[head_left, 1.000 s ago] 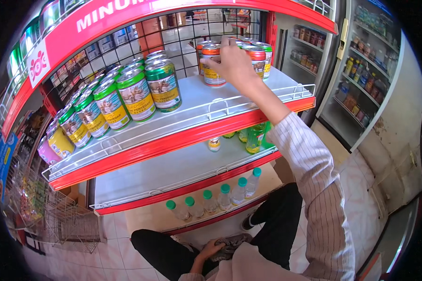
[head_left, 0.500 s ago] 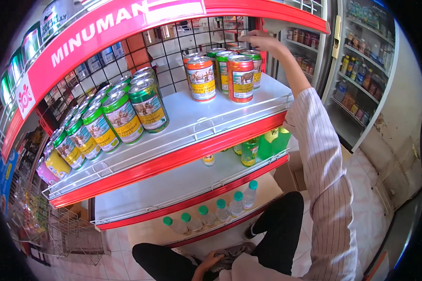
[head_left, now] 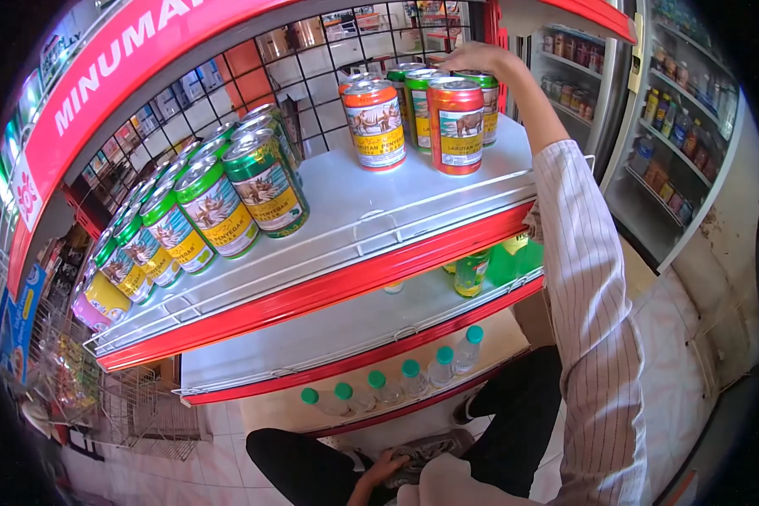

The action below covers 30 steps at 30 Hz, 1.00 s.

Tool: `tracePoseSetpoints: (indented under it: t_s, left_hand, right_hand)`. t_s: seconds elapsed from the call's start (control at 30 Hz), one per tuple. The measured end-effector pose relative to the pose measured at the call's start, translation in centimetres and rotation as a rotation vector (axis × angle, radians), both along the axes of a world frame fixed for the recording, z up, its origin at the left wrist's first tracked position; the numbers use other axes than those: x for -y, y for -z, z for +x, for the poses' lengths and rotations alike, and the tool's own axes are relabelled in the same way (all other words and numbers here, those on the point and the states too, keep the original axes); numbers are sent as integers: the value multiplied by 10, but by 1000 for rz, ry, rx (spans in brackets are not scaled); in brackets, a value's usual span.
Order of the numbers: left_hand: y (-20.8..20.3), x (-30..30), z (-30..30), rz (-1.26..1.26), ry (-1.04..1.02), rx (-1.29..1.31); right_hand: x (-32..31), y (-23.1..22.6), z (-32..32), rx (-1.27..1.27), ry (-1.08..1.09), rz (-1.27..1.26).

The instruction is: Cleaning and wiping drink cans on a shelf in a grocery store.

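My right hand (head_left: 476, 57) reaches over the back of a can group on the upper shelf, fingers stretched leftward above the rear cans; its fingertips are partly hidden. In front of it stand an orange-red can (head_left: 456, 126), another orange can (head_left: 375, 125) and a green can (head_left: 421, 110). Low down at my lap, my left hand (head_left: 386, 466) is closed on a dark grey patterned cloth (head_left: 437, 449). To the left, green-and-yellow cans (head_left: 217, 207) stand in tight rows, with a dark green can (head_left: 267, 184) at the right end.
A white wire rail (head_left: 379, 232) runs along the upper shelf's front edge. Behind the cans rises a black wire grid (head_left: 312, 93). Beneath, a lower shelf (head_left: 312, 333) carries a green can (head_left: 471, 274), and green-capped bottles (head_left: 413, 378) lie under it. Drink fridges (head_left: 675, 126) stand right.
The view has shifted, so the shelf and cans appear slightly larger and further right. My right hand stays over the back cans, a little lower against them. My left hand remains at my lap.
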State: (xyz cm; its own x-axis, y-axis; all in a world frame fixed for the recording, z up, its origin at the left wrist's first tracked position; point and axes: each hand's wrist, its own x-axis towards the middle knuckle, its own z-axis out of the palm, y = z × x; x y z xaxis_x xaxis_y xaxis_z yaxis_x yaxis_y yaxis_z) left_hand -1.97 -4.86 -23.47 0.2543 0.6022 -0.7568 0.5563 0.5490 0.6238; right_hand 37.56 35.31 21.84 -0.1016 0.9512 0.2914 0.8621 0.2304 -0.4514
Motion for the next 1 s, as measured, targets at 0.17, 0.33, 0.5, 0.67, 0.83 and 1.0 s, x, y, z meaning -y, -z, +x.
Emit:
tracePoseSetpoints:
  t_s: [0.17, 0.33, 0.5, 0.67, 0.83, 1.0]
  left_hand:
    - [1, 6, -6, 86, 50, 123]
    - [6, 4, -14, 168, 156, 243]
    - [-1, 7, -11, 120, 31, 177]
    - [-29, 2, 0, 79, -32, 144]
    - [-29, 3, -1, 48, -17, 107]
    - [18, 8, -16, 112, 68, 229]
  right_hand:
    - [-1, 4, -12, -78, 109, 144]
    - [7, 1, -2, -52, 190, 343]
    - [71, 13, -29, -771, -696, 399]
    - [46, -10, 11, -410, -89, 501]
    - [63, -2, 17, -293, -203, 959]
    - [113, 2, -17, 146, 661, 818]
